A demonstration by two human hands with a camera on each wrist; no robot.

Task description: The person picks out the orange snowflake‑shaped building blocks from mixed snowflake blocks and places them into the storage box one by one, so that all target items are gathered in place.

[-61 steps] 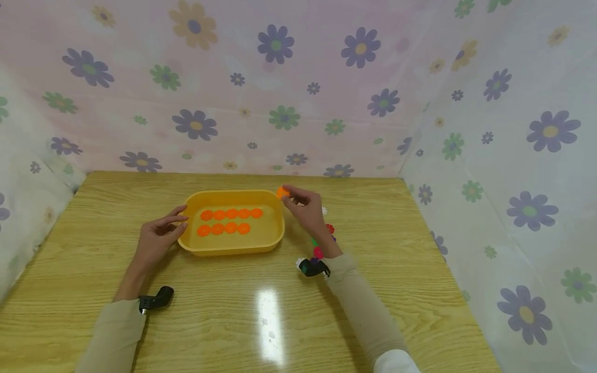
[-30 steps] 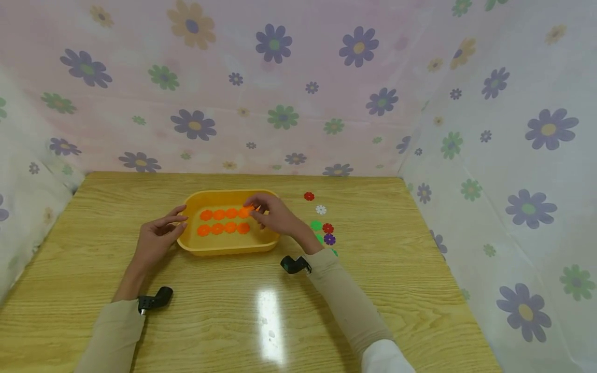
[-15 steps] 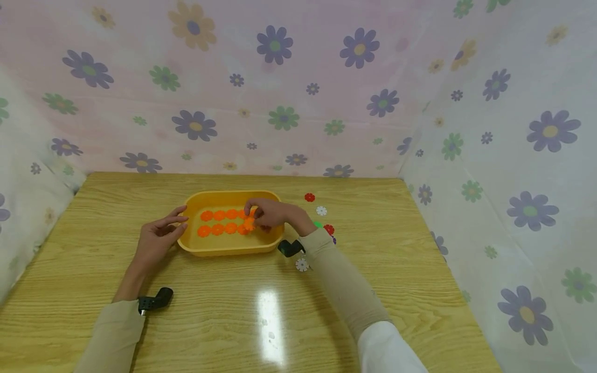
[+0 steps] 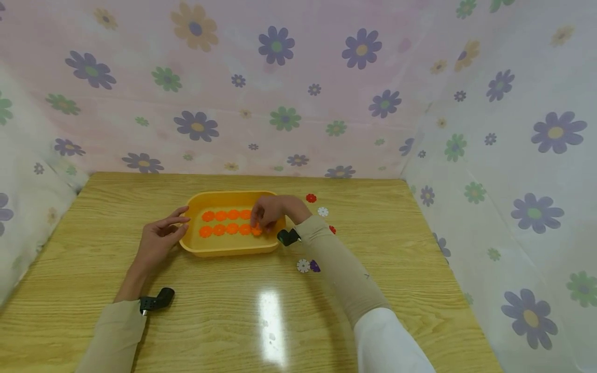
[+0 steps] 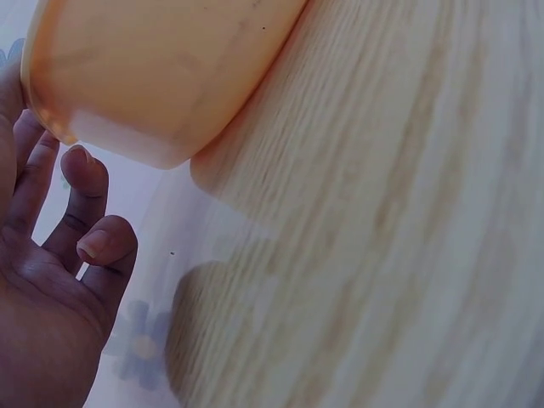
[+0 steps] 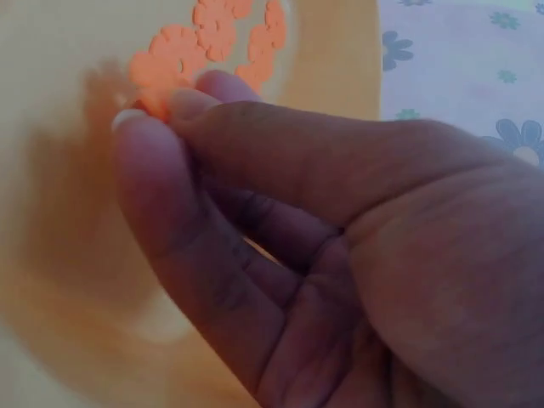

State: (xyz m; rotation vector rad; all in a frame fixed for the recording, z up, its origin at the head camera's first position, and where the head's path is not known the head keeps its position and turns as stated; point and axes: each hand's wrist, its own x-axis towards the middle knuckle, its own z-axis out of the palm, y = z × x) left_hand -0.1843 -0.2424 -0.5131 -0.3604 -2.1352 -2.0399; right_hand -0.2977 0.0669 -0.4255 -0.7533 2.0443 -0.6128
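A yellow plastic tray (image 4: 224,252) holds two rows of orange flower-shaped discs (image 4: 221,215). My right hand (image 4: 270,211) reaches inside its right end. Between thumb and index finger it pinches an orange flower-shaped disc (image 6: 153,95), low over the tray floor at the right end of the front row. The head view shows that disc touching or almost touching its neighbour. The right end of the back row is hidden behind my hand. At the tray's left end, my left hand (image 4: 160,235) rests its fingertips against the rim, other fingers loosely bent in the left wrist view.
Right of the tray lie loose flower discs: a red one (image 4: 311,198), a white one (image 4: 323,212), another white one (image 4: 303,266) and a purple one (image 4: 315,266). My right sleeve (image 4: 345,274) covers others. Flowered cloth (image 4: 284,88) stands behind the wooden table (image 4: 210,321).
My right hand has carried an orange disc from beyond the tray's right rim into the tray, over the back row, then down to the front row's right end. The left hand stays put.
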